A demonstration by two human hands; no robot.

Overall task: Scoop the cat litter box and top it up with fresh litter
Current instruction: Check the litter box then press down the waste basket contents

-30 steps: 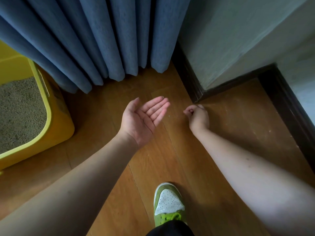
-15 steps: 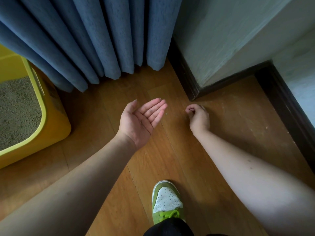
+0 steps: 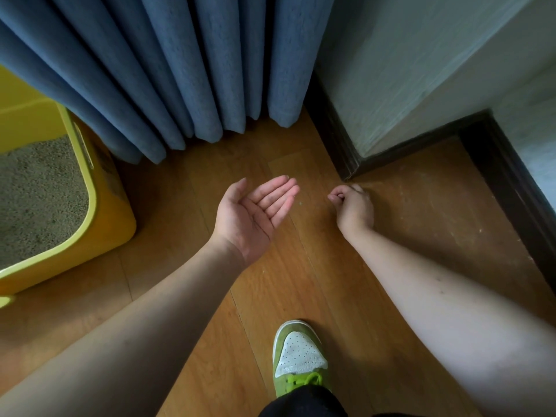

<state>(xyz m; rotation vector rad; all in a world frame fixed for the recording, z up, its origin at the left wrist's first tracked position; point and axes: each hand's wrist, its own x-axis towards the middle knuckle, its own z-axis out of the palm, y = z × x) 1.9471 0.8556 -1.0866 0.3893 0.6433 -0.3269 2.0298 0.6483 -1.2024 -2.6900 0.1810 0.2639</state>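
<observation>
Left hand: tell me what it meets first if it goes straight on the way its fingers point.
Probably the dark baseboard at the wall corner; the left hand, palm up, points up and right over bare wooden floor. Its height above the floor is unclear.

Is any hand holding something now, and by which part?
The left hand lies palm up and holds nothing. The right hand has curled fingers; whether they pinch something tiny cannot be told.

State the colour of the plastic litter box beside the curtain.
Yellow plastic litter box, seen in the head view.
</observation>
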